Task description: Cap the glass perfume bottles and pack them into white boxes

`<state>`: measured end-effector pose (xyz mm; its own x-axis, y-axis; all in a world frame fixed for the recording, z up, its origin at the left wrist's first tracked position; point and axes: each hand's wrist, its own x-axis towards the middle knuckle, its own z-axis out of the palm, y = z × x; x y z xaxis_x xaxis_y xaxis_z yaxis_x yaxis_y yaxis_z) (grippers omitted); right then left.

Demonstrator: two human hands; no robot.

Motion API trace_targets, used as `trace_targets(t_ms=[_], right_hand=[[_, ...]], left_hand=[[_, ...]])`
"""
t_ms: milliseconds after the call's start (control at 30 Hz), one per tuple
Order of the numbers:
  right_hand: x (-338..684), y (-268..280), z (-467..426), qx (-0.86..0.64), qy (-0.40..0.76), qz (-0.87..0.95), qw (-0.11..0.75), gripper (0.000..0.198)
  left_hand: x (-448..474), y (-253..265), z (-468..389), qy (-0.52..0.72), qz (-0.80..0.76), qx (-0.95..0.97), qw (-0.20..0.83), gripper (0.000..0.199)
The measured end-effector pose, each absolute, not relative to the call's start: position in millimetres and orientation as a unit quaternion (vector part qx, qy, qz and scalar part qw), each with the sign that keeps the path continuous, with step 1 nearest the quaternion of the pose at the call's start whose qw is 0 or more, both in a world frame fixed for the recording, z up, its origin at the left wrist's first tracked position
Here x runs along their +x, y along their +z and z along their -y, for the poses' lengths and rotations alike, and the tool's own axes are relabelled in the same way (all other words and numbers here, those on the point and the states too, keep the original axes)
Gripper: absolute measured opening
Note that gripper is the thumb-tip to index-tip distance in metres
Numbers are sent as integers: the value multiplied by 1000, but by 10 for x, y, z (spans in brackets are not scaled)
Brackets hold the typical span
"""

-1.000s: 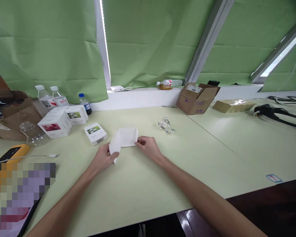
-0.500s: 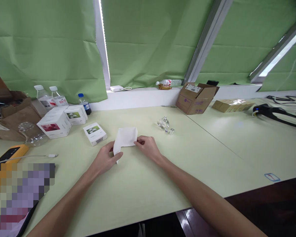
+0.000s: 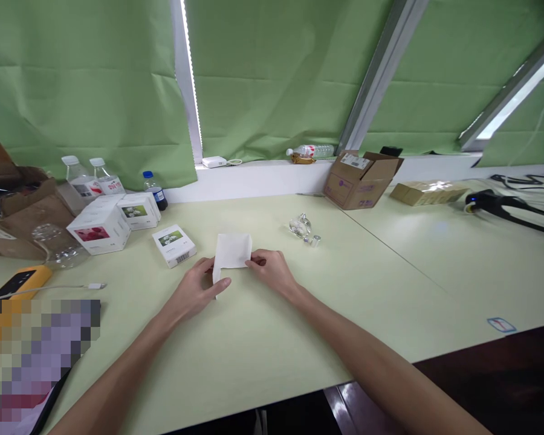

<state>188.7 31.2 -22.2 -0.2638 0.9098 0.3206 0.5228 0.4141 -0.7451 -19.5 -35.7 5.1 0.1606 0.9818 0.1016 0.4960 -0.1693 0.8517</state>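
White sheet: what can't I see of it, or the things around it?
In the head view:
- White sheet: part of its left side, behind the left hand.
- Cardboard box: its inside, behind its walls.
- White carton with barcode: fine print, too small.

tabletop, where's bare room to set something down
Bare: the tabletop between left hand, right hand and near edge; also right of the silver cylinder, in front of the cardboard box and yellow package. Crowded: the left end, with white cartons, plastic bottles, an orange device.

- looks like an office or workroom;
- a big pale table (image 3: 272, 344);
- green blinds (image 3: 276, 66) behind;
- a cardboard box (image 3: 350, 188), cable plug (image 3: 96, 286) and bottle (image 3: 160, 199) on top
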Motion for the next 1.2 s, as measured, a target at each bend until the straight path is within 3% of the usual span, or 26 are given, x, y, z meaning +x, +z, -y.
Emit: trace_targets(t_ms=[500, 1067, 1200], right_hand=[[1858, -211, -312, -475, 247, 759, 370, 15], [1879, -224, -310, -468, 220, 780, 353, 26], [1884, -219, -320, -465, 225, 782, 348, 26]], left_hand=[[-203, 78, 360, 357, -536, 648, 407, 57], [-266, 32, 335, 348, -537, 679, 360, 63], [-292, -13, 303, 367, -517, 680, 369, 52]])
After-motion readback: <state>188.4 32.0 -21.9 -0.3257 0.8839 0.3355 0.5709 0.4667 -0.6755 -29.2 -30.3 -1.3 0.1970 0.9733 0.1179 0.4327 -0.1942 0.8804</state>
